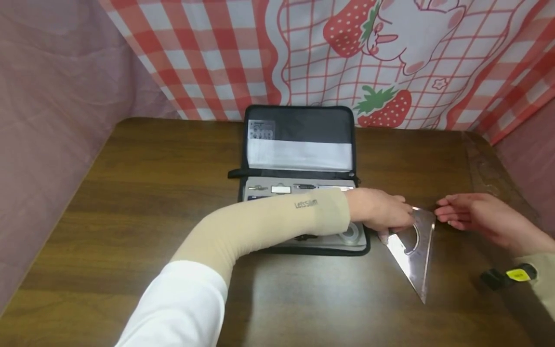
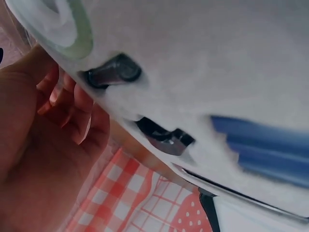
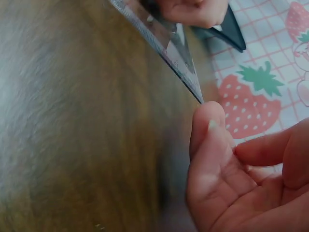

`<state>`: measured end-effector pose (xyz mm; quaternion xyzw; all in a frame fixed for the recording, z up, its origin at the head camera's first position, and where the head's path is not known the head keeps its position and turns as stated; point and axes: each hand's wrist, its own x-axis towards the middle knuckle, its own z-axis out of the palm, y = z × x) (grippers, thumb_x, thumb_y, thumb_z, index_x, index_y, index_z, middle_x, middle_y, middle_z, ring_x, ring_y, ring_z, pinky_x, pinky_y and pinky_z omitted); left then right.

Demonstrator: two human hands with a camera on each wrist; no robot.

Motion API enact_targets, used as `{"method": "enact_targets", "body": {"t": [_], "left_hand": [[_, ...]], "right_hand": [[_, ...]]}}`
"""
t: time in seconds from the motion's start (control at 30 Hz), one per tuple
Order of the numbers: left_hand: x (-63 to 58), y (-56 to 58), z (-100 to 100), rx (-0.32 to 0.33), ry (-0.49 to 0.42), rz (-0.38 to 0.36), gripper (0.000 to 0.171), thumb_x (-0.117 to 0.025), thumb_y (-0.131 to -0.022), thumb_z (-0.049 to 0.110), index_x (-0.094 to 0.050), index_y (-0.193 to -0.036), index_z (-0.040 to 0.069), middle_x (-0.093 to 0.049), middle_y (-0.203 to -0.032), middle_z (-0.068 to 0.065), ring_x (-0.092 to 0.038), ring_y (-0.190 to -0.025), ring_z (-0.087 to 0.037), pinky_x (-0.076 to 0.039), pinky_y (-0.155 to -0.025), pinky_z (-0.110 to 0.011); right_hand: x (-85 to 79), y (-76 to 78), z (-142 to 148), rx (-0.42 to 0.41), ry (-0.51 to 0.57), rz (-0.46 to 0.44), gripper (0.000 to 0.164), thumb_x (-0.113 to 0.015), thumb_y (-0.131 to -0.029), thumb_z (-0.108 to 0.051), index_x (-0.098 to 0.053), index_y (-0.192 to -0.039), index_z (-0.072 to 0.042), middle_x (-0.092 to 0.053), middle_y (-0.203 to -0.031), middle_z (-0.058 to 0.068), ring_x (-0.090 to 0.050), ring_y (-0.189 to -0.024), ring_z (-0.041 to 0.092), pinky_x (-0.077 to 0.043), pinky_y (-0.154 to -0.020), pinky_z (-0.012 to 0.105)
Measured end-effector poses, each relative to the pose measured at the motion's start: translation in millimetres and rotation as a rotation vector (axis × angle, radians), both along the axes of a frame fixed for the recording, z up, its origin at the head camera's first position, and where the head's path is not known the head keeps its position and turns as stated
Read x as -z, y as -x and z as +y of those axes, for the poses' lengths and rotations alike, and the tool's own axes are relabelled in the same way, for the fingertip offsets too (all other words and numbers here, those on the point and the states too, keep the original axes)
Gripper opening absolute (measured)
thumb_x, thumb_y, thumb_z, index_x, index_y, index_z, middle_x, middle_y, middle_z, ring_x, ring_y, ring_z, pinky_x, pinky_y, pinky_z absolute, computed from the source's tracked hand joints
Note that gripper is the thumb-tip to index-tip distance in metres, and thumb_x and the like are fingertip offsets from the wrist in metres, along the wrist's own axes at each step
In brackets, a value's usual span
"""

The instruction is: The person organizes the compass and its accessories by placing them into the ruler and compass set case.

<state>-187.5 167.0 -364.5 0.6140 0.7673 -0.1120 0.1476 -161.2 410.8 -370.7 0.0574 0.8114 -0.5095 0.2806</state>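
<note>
A clear set square (image 1: 424, 260) with a round cut-out stands tilted over the right of the table, its long point toward me. My left hand (image 1: 381, 212) reaches across the case and grips it by its left upper part. Close to its upper right corner is my right hand (image 1: 490, 217), with fingers extended and loosely bent. In the right wrist view a fingertip of the right hand (image 3: 231, 169) meets or nearly meets the set square's corner (image 3: 186, 77); contact is unclear. In the left wrist view the left hand (image 2: 53, 125) is partly hidden behind the case tray (image 2: 169, 87).
A black zip case (image 1: 301, 108) lies open mid-table, its grey tray (image 1: 362, 243) holding small drawing tools and a round tape-like roll (image 1: 350, 233), partly under my left arm. Faint clear outlines (image 1: 487, 176) show near the table's right edge. A checked cloth (image 1: 212, 53) hangs behind.
</note>
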Motion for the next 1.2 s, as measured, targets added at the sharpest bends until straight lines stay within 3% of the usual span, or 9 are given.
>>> {"method": "enact_targets", "body": {"t": [0.1,0.27,0.47,0.6,0.7,0.83,1.03,1.13,1.2], "left_hand": [[0.6,-1.5,-2,0.01,-0.017,0.064,0.042,-0.067,-0.077,0.049,-0.053,-0.111,0.028,-0.046,-0.122,0.011,-0.038,-0.115,-0.01,-0.036,-0.086,-0.023],[1.5,-5.5,-3,0.043,-0.042,0.18,0.047,-0.062,-0.078,0.053,-0.054,-0.118,0.03,-0.047,-0.127,0.011,-0.038,-0.119,-0.01,-0.038,-0.089,-0.028],[-2.7,-3.9,-6,0.014,-0.101,0.147,0.06,-0.059,-0.084,0.05,-0.04,-0.137,0.03,-0.035,-0.143,0.012,-0.034,-0.124,-0.009,-0.035,-0.093,-0.026],[-19.4,10.4,-26,-0.07,-0.171,0.111,0.048,-0.055,-0.087,0.049,-0.046,-0.129,0.028,-0.045,-0.129,0.011,-0.04,-0.115,-0.007,-0.038,-0.087,-0.022],[-39.3,31.4,-57,-0.227,-0.239,0.079,0.04,-0.054,-0.088,0.049,-0.05,-0.121,0.027,-0.049,-0.119,0.011,-0.043,-0.109,-0.006,-0.039,-0.084,-0.022],[-58.4,65.1,-118,-0.56,-0.376,0.118,0.044,-0.052,-0.088,0.051,-0.049,-0.124,0.026,-0.047,-0.125,0.009,-0.04,-0.115,-0.007,-0.036,-0.09,-0.023],[-37.6,105.8,-224,-1.133,-0.675,0.298,0.062,-0.042,-0.09,0.056,-0.037,-0.135,0.014,-0.032,-0.137,-0.006,-0.028,-0.122,-0.021,-0.033,-0.094,-0.028],[-19.1,113.6,-264,-1.333,-0.815,0.136,0.067,-0.04,-0.09,0.056,-0.033,-0.135,0.007,-0.033,-0.134,-0.011,-0.032,-0.118,-0.024,-0.033,-0.094,-0.031],[-11.5,114.3,-279,-1.416,-0.931,-0.127,0.068,-0.042,-0.091,0.055,-0.03,-0.137,0.007,-0.037,-0.133,-0.01,-0.039,-0.116,-0.023,-0.035,-0.093,-0.03]], "right_hand": [[-1.8,-0.8,-4,0.003,0.047,0.014,0.021,-0.04,-0.099,-0.023,-0.06,-0.101,-0.019,-0.063,-0.092,-0.004,-0.061,-0.085,0.014,-0.05,-0.073,0.03],[-2.7,-5.5,-20,-0.045,0.101,0.023,0.017,-0.047,-0.096,-0.012,-0.06,-0.107,-0.014,-0.062,-0.099,0.001,-0.062,-0.09,0.017,-0.048,-0.078,0.035],[-4.2,-10.7,-30,-0.138,0.015,-0.004,0.024,-0.05,-0.095,-0.02,-0.059,-0.113,-0.007,-0.066,-0.101,0.005,-0.063,-0.091,0.02,-0.049,-0.077,0.036],[-11.4,-11.9,-26,-0.121,-0.058,0.059,0.033,-0.053,-0.093,-0.022,-0.055,-0.116,0.002,-0.067,-0.099,0.01,-0.063,-0.09,0.023,-0.05,-0.075,0.037],[-18.0,-11.3,-20,-0.102,-0.07,0.115,0.027,-0.053,-0.093,-0.019,-0.057,-0.114,-0.001,-0.067,-0.098,0.012,-0.064,-0.089,0.023,-0.051,-0.072,0.036],[-25.2,-8.1,-13,-0.089,-0.032,0.186,0.018,-0.051,-0.094,-0.013,-0.059,-0.11,-0.009,-0.068,-0.097,0.01,-0.064,-0.087,0.021,-0.051,-0.069,0.033],[-32.0,-5.3,-16,-0.054,-0.023,0.256,0.02,-0.048,-0.095,-0.017,-0.057,-0.112,-0.009,-0.068,-0.098,0.004,-0.064,-0.089,0.016,-0.051,-0.069,0.03],[-36.1,-2.8,-22,-0.004,0.006,0.246,0.023,-0.048,-0.095,-0.021,-0.061,-0.111,-0.01,-0.068,-0.098,0.002,-0.063,-0.091,0.016,-0.051,-0.071,0.03],[-40.2,0.2,-26,0.011,0.037,0.241,0.024,-0.047,-0.096,-0.021,-0.063,-0.111,-0.01,-0.068,-0.1,0.003,-0.063,-0.092,0.017,-0.05,-0.073,0.031]]}}
